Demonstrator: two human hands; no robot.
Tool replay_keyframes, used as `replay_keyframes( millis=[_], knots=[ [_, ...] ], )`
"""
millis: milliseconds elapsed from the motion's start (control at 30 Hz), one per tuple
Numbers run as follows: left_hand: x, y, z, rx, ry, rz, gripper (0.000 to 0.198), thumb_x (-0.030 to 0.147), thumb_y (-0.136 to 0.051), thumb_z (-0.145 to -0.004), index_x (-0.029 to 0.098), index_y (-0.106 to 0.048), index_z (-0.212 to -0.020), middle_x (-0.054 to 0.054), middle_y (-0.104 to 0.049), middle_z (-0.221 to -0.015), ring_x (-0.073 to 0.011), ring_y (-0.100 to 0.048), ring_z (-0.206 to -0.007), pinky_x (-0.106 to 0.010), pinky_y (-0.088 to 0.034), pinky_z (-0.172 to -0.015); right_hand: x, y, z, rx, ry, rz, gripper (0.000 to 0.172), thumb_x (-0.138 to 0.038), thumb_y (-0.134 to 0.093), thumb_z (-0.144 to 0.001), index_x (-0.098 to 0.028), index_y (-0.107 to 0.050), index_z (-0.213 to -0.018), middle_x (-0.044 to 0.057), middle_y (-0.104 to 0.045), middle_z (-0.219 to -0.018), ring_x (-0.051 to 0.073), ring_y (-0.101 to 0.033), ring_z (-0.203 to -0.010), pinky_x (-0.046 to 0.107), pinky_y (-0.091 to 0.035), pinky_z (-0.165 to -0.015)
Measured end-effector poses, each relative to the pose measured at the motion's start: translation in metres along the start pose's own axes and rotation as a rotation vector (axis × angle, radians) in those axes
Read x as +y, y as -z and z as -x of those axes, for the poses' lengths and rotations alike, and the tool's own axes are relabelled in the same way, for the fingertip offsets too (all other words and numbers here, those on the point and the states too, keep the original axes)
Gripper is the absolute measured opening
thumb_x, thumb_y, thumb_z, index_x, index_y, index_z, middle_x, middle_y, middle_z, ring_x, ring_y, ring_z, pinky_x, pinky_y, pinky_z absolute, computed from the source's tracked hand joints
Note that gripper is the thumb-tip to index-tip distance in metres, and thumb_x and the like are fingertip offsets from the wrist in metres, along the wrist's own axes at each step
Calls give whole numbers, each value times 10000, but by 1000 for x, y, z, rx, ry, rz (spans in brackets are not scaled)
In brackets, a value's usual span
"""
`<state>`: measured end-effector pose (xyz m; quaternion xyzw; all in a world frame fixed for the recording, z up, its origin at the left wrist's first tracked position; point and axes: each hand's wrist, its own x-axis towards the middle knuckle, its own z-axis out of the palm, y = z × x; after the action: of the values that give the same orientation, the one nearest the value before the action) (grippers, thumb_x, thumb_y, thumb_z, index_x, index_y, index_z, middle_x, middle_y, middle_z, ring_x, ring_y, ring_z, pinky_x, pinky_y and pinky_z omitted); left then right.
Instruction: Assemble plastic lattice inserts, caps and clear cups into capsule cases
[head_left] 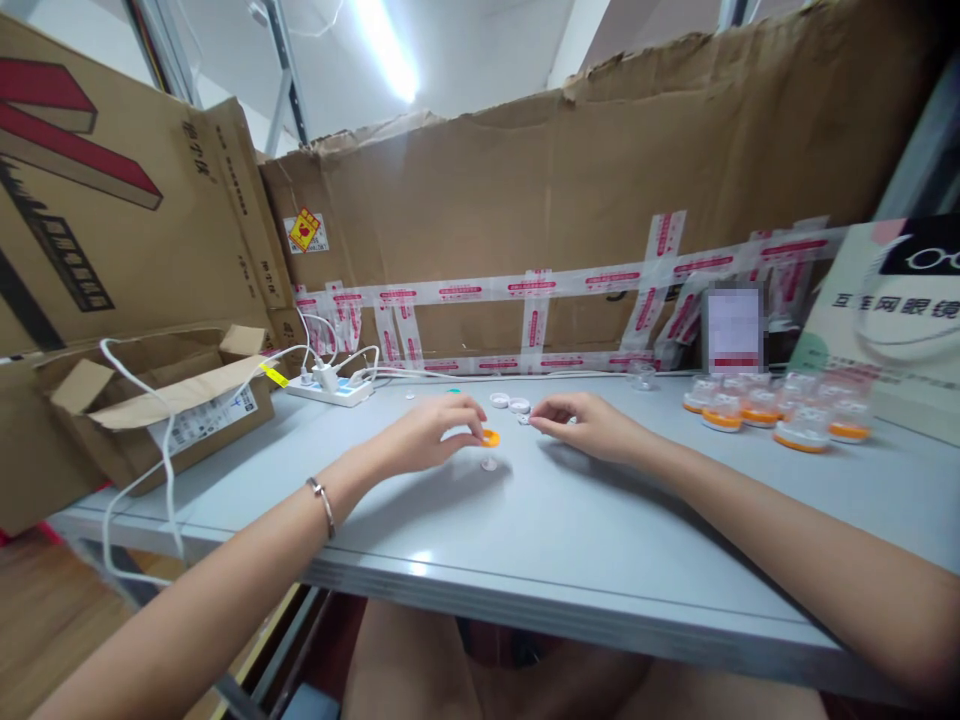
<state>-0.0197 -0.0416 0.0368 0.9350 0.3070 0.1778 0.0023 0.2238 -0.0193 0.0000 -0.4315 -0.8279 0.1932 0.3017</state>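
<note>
Left hand (431, 432) fingers pinching orange cap (490, 437) mid grey worktop (570, 520). Right hand (589, 425) fingers closed on small clear piece (529, 419), just right. Orange-capped clear cases (765, 410) far right.

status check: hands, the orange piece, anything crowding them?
Left hand fingers pinch orange cap. Right hand fingers on small clear piece. Loose white caps just behind; finished orange-based cases off right.
</note>
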Motion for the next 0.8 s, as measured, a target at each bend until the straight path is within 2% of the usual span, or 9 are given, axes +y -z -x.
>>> replay_keyframes(
  millis=[67,200,333,467,533,600,700,800],
  knots=[
    [6,-7,8,9,-51,12,139,193,-506,-867,173,-642,-845,-65,-607,-1057,-163,-556,-977,-296,-403,-882,-6,-4,1,-24,9,-24,283,-397,-495,-781,-161,-650,-804,32,-641,-706,157,-547,-652,277,-433,-624],
    [0,-20,11,5,-93,31,127,213,-551,-842,203,-677,-852,-66,-624,-1031,-187,-564,-967,-337,-379,-898,-12,-8,2,-56,6,-45,268,-385,-506,-767,-158,-645,-796,28,-629,-697,152,-543,-645,281,-433,-630],
    [-5,-16,10,45,-60,68,113,232,-611,-800,219,-683,-887,-59,-630,-1047,-187,-573,-978,-322,-403,-890,-11,-8,2,-70,-4,-60,273,-394,-507,-764,-158,-638,-805,30,-621,-706,157,-546,-661,291,-435,-646],
    [-17,11,21,188,74,79,157,237,-560,-827,182,-649,-944,-82,-621,-1058,-183,-557,-1007,-319,-414,-899,-17,-12,4,-90,-14,-68,306,-415,-503,-774,-151,-633,-857,51,-622,-761,171,-555,-703,307,-441,-670],
    [-29,26,33,208,185,62,172,263,-531,-834,186,-644,-939,-76,-630,-1040,-189,-556,-993,-321,-431,-860,-22,-17,6,-113,-9,-77,336,-439,-520,-768,-159,-621,-924,59,-619,-820,177,-560,-735,309,-448,-680],
    [-44,36,47,173,296,44,191,291,-523,-820,179,-655,-899,-72,-652,-977,-194,-578,-915,-303,-455,-774,-27,-24,7,-149,1,-85,402,-476,-552,-745,-167,-596,-998,65,-605,-874,180,-561,-761,306,-453,-687],
    [-69,39,65,67,426,32,187,276,-536,-773,164,-676,-826,-65,-683,-852,-180,-601,-781,-264,-459,-684,-32,-33,6,-194,19,-55,481,-496,-605,-699,-174,-568,-1056,69,-574,-918,191,-540,-799,314,-444,-705],
    [-92,34,73,-24,515,28,155,241,-578,-702,173,-689,-786,-47,-694,-777,-168,-596,-711,-235,-442,-639,-37,-37,1,-243,38,-21,368,-445,-590,-723,-189,-597,-988,56,-555,-880,186,-512,-783,315,-424,-707]
  ],
)
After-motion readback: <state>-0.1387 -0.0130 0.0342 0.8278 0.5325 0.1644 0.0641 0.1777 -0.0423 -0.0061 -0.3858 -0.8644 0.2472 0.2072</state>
